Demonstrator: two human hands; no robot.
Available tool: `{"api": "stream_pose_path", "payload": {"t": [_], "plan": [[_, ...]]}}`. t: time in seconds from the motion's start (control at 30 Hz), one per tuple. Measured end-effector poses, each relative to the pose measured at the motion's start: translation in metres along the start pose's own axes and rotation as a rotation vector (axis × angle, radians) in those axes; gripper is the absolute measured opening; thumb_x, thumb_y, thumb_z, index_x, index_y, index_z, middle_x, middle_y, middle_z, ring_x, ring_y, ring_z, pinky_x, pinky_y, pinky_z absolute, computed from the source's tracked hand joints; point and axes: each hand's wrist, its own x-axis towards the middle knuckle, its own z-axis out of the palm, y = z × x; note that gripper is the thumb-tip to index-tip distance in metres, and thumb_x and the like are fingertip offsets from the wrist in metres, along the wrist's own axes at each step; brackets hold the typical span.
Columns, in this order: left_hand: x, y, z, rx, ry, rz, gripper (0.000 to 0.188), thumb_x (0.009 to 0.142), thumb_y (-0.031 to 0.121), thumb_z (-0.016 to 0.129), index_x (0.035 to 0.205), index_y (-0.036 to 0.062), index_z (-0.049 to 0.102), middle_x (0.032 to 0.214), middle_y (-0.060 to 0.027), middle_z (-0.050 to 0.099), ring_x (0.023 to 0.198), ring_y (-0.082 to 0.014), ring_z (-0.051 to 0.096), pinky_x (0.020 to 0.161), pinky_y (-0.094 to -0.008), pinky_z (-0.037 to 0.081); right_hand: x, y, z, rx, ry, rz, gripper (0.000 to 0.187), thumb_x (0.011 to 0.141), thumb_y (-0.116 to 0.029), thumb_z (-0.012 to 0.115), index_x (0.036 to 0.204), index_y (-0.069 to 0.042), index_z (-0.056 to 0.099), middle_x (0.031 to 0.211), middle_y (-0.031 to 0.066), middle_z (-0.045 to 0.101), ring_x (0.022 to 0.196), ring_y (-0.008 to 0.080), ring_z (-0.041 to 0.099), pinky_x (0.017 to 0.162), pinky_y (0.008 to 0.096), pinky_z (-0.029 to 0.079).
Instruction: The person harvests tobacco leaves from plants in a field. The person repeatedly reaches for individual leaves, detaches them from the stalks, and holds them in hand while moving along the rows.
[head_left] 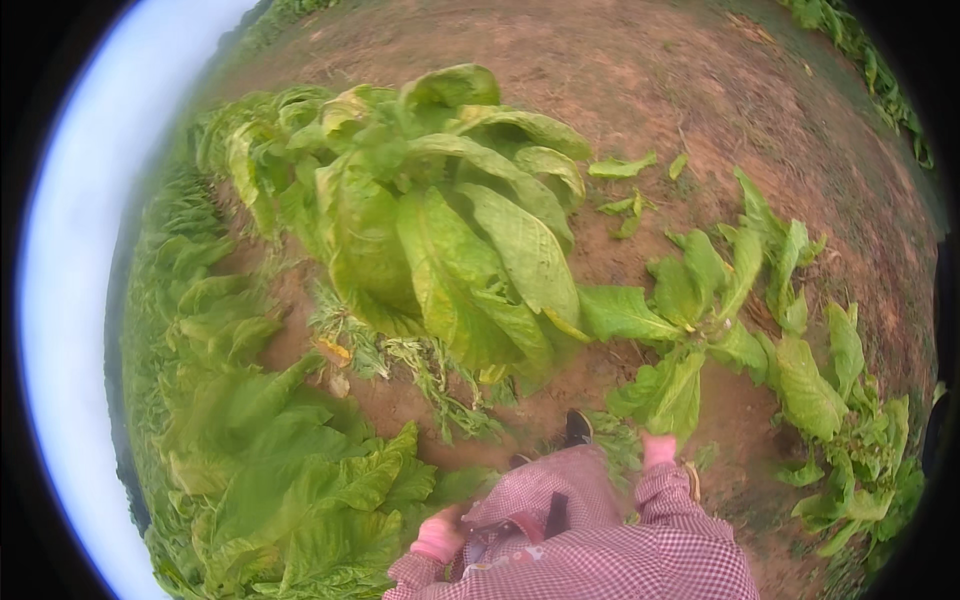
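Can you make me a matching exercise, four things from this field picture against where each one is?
Things:
1. left hand
2. right hand
3. big leafy plant
4. loose torn leaves

Places:
A. lying on bare soil, upper right of centre
B. at a leaf of the smaller plant
C. low, beside the dense leaves at lower left
D. standing at the picture's centre

Pairs: 1-C, 2-B, 3-D, 4-A

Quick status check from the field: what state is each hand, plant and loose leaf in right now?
left hand: low beside the body, touching big green leaves; grip unclear.
right hand: raised at the base of a leaf, grip hidden.
small plant: standing, leaves spread, right hand at its lowest leaf.
large plant: upright, full of broad yellow-green leaves.
loose leaves: lying flat on bare soil.
left-row plants: dense, blurred.
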Motion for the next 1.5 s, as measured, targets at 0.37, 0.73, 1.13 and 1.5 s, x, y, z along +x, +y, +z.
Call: {"api": "stream_pose_path", "payload": {"t": [0.37,0.73,1.13,1.5], "plan": [[-0.018,-0.055,-0.030,-0.125,0.143,0.071,0.047,0.081,0.035,0.058,0.120,0.0101,0.054,0.110,-0.0149,0.060,0.102,-0.0303,0.057,0.087,-0.0346,0.044,-0.021,-0.214,-0.086,1.105,-0.242,-0.420,0.089,0.071,-0.010,0.074,0.141,-0.004,0.018,0.137,0.0215,0.036,0.121,0.0359,0.041,0.102,0.0456,0.034],[-0.085,-0.211,-0.022,-0.512,0.639,-0.103,0.049,0.079,0.031,0.061,0.123,0.0109,0.051,0.108,-0.0164,0.061,0.098,-0.0306,0.059,0.085,-0.0368,0.046,-0.138,-0.235,0.143,0.373,-0.792,-0.392,0.047,0.081,-0.013,0.058,0.126,-0.007,0.045,0.114,0.0143,0.055,0.101,0.0359,0.053,0.081,0.0498,0.044],[-0.220,-0.301,0.014,-0.908,1.378,-0.360,0.045,0.078,0.012,0.064,0.121,0.0066,0.053,0.106,-0.0140,0.063,0.089,-0.0206,0.063,0.078,-0.0300,0.050,-0.483,-0.092,0.286,-0.815,-1.223,-1.192,0.046,0.068,-0.016,0.069,0.109,0.001,0.059,0.095,0.0138,0.066,0.082,0.0187,0.064,0.072,0.0283,0.051],[-0.253,-0.330,0.017,-1.114,1.517,-0.553,0.041,0.077,0.007,0.066,0.117,0.0036,0.057,0.104,-0.0102,0.064,0.084,-0.0150,0.062,0.073,-0.0264,0.050,-0.465,-0.110,0.304,-1.045,-1.078,-1.022,0.053,0.067,-0.012,0.074,0.112,0.006,0.053,0.086,0.0176,0.064,0.064,0.0227,0.065,0.055,0.0314,0.053]]}}
